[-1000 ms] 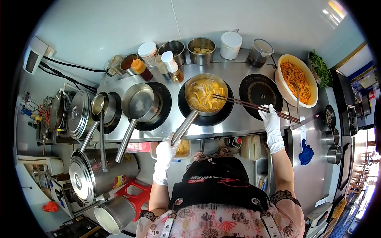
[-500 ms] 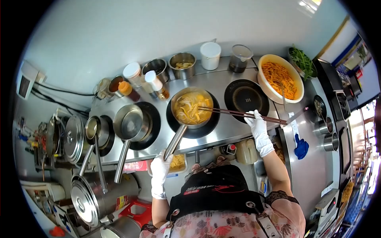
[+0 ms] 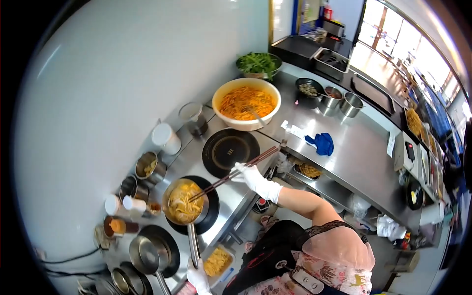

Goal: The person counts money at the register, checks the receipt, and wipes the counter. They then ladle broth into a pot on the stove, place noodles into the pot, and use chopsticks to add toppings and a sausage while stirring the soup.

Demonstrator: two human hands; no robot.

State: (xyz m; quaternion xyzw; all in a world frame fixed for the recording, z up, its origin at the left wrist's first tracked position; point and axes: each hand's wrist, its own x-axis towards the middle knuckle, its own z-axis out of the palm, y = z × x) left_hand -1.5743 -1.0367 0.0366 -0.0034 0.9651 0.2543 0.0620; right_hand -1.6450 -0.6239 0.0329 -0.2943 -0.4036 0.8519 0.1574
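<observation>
My left hand (image 3: pixel 198 278), in a white glove at the bottom edge, is wrapped round the handle of a steel saucepan (image 3: pixel 193 242). The pan stands on a round black hob plate (image 3: pixel 212 209). Inside it are yellow strips and pale noodle-like strands (image 3: pixel 185 202) in liquid. My right hand (image 3: pixel 250 178), also gloved in white, grips a pair of long brown chopsticks (image 3: pixel 265 155). Their tips reach into the pan among the strands. Beside the right hand lies another black hob plate (image 3: pixel 230 153) with nothing on it.
A cream bowl of orange shreds (image 3: pixel 220 114) and a bowl of green leaves (image 3: pixel 258 63) stand behind. Further steel pans (image 3: pixel 142 255) sit at left, near sauce bottles (image 3: pixel 123 226) and tubs (image 3: pixel 166 138). A blue cloth (image 3: pixel 322 143) lies on the right counter.
The view has swung to the right, bringing more of the right-hand counter into sight. Both hands keep their holds, and the chopstick tips are still in the pan.
</observation>
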